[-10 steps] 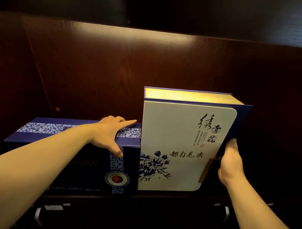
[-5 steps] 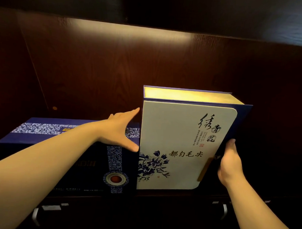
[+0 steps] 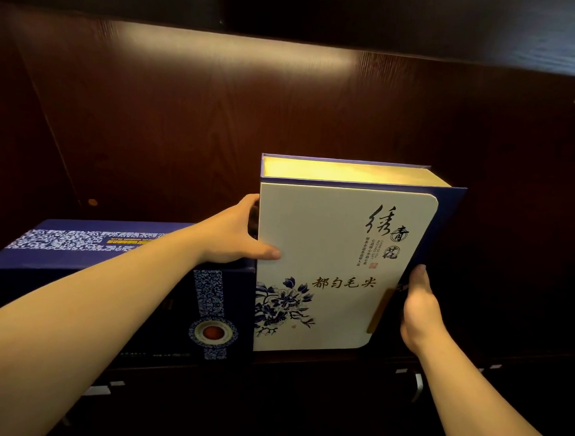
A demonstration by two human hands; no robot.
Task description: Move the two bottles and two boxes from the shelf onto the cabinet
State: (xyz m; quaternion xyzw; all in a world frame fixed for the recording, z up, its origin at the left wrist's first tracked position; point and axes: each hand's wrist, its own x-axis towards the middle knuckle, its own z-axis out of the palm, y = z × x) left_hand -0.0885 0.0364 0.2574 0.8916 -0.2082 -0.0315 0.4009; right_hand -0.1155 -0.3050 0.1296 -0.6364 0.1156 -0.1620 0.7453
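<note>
A tall white box (image 3: 337,252) with blue flowers, black calligraphy and a blue spine stands upright on the dark wooden shelf (image 3: 307,360). My left hand (image 3: 236,235) grips its left edge, thumb across the front face and fingers behind. My right hand (image 3: 418,307) holds its right blue edge, low down. A long dark blue box (image 3: 92,250) with a white patterned band lies flat to the left, touching the white box, under my left forearm. No bottles are in view.
The shelf's dark wood back panel (image 3: 217,124) is lit from above. A dark board (image 3: 351,21) overhangs the top. Below the shelf edge, metal handles (image 3: 417,385) show on a dark front. The shelf's right part is in deep shadow.
My left hand lifted off the top of the dark blue box and moved right, taking hold of the white box's left edge. My right hand stayed on the right edge.
</note>
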